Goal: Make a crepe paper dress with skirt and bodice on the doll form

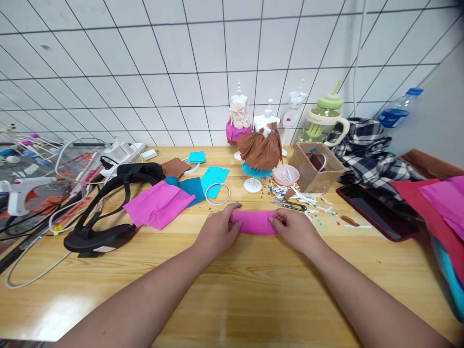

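Pink strip (254,223): in the head view, it is stretched between the two hands, over the middle of the wooden table (235,295); I cannot tell if it touches the wood.
Left hand (218,226): it holds the left end, with the thumb on top; the other fingers are partly hidden.
Right hand (295,229): it pinches the right end, thumb in front; some fingers are hidden here too.
Little snips (290,205): they lie just past the right hand, near a mess of tiny paper bits (319,205).
White ring (217,194): it lies flat past the left hand, near a bright blue sheet (216,180).
Big pink paper (159,204): it is to the left, partly over a dark blue paper (194,190).
Brown paper dress (261,150): it is on a small white doll stand (253,185), standing up behind the strip.
Pink dish (286,181): it sits between that stand and an open box (308,175).
Green-lidded cup (322,123): it stands behind the box.
Black headset (105,234): it lies far left, near a white glue gun (27,188).
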Tool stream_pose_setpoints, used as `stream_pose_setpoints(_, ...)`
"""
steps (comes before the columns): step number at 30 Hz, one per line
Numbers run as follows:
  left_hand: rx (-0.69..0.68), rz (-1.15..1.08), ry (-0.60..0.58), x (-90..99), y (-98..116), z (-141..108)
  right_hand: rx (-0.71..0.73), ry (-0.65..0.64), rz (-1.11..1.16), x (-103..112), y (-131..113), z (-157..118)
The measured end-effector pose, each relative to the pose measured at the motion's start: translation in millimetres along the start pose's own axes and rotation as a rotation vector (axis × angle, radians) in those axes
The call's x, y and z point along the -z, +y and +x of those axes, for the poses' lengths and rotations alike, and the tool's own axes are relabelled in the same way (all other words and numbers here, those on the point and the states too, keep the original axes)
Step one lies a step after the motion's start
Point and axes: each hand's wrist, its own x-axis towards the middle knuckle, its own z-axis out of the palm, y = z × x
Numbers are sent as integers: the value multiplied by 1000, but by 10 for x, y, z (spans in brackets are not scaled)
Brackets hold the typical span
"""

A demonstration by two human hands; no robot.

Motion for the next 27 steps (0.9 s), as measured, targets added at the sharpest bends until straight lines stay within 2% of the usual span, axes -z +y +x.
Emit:
stream_pose_setpoints(4,3,53,-6,-12,10,54,-64,27,-72,-33,-5,46)
stream_pose_setpoints(14,-47,142,-46,-35,19,51,-67,25,-173,-56,-66,-31)
stream_pose_setpoints(22,-42,136,-59,-25,24,98,-91,-1,-111,-36,-7,26)
stream_pose_setpoints(27,-26,160,-47,-21,37,126,-107,-5,-228,-28,-84,-31)
